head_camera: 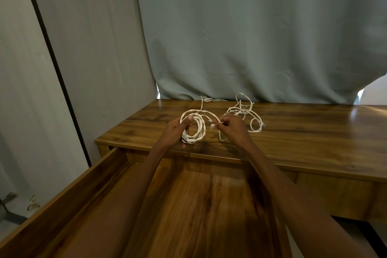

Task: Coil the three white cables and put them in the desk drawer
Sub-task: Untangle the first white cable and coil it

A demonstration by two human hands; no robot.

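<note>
My left hand point(176, 131) grips a white cable coil point(199, 129) of several loops, held just above the wooden desk top point(303, 132). My right hand point(232, 130) pinches the free end of that same cable, its plug tip point(212, 126) showing between the hands. A loose tangle of white cable point(248, 112) lies on the desk behind my right hand. Another thin white cable strand point(206, 100) trails toward the back edge near the curtain. The desk drawer point(209, 205) stands pulled open below my forearms, with nothing in the part I can see.
A grey-green curtain point(251, 37) hangs right behind the desk. A pale wall panel with a black strip point(52, 54) stands at the left. The drawer's left wall point(62, 195) runs diagonally toward me; floor shows at lower left.
</note>
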